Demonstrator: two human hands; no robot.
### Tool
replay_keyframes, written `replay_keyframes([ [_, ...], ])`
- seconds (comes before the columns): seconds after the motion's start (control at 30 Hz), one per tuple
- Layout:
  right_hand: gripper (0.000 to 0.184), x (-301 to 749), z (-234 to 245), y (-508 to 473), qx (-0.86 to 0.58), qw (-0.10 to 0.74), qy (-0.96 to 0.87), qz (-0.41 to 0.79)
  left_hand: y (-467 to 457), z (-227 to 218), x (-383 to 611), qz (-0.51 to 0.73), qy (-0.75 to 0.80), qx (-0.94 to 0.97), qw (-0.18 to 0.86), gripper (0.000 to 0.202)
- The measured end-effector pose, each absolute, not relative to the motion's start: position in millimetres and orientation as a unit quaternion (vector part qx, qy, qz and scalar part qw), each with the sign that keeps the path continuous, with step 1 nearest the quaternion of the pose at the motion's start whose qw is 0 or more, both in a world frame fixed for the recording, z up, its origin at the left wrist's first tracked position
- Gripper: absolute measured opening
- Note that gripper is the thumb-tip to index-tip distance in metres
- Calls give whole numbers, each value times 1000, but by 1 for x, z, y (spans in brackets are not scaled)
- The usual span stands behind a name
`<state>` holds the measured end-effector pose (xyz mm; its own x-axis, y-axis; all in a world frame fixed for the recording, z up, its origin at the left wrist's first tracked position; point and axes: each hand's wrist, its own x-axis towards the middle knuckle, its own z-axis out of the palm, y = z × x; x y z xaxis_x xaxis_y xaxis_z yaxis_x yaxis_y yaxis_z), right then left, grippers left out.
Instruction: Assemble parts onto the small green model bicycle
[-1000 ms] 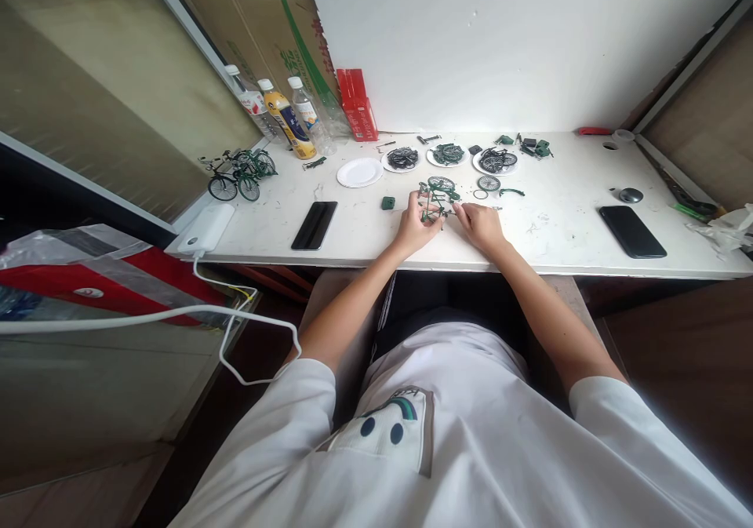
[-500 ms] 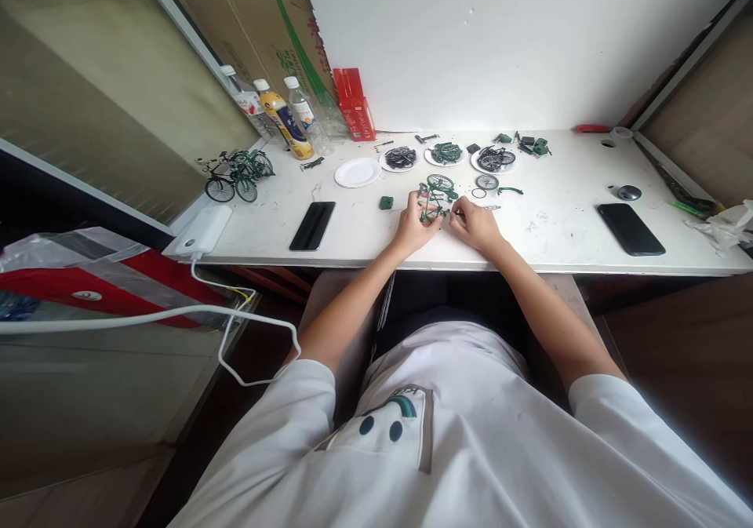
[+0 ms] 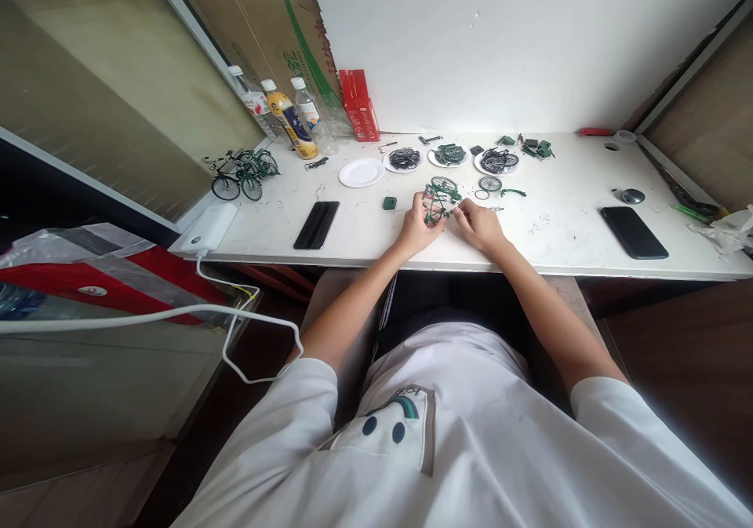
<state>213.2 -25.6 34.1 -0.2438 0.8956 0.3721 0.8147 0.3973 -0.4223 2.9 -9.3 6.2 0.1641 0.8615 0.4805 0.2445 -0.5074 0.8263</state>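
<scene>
My left hand [image 3: 417, 230] is closed around a small green model bicycle [image 3: 444, 185], whose wheel points away from me. Close by on the right, my right hand [image 3: 481, 227] has its thumb and fingers pinched together at the bicycle's side. What sits in that pinch, if anything, is too small to make out. Just beyond my right hand lie a loose toy wheel [image 3: 490, 184], a thin ring [image 3: 482, 195] and a curved green part [image 3: 514, 193]. A square green piece [image 3: 389, 203] rests left of the bicycle.
Paper plates hold black parts [image 3: 405, 158], green parts [image 3: 450, 154] and wheels [image 3: 499, 161]; another plate [image 3: 360, 172] is bare. Finished-looking model bicycles [image 3: 241, 173] stand left. Phones [image 3: 316, 225] lie on both sides. Bottles [image 3: 292, 125] and a red box [image 3: 360, 106] stand behind.
The view has shifted slightly, moving the table's things a little to the right. Both hands stay at the model bicycle, with only a small shift of the right fingers.
</scene>
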Motion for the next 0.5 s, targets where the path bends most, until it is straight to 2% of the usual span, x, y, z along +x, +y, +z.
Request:
replay_keyframes([
  [0.1, 32, 214, 35, -26, -534, 296, -786, 95, -9, 6, 3, 515, 399, 697, 300, 62],
  [0.2, 29, 214, 34, -25, -530, 299, -786, 108, -8, 7, 3, 515, 404, 693, 303, 62],
  [0.5, 41, 214, 35, -25, -524, 294, -794, 93, -8, 6, 2, 511, 409, 694, 301, 64],
])
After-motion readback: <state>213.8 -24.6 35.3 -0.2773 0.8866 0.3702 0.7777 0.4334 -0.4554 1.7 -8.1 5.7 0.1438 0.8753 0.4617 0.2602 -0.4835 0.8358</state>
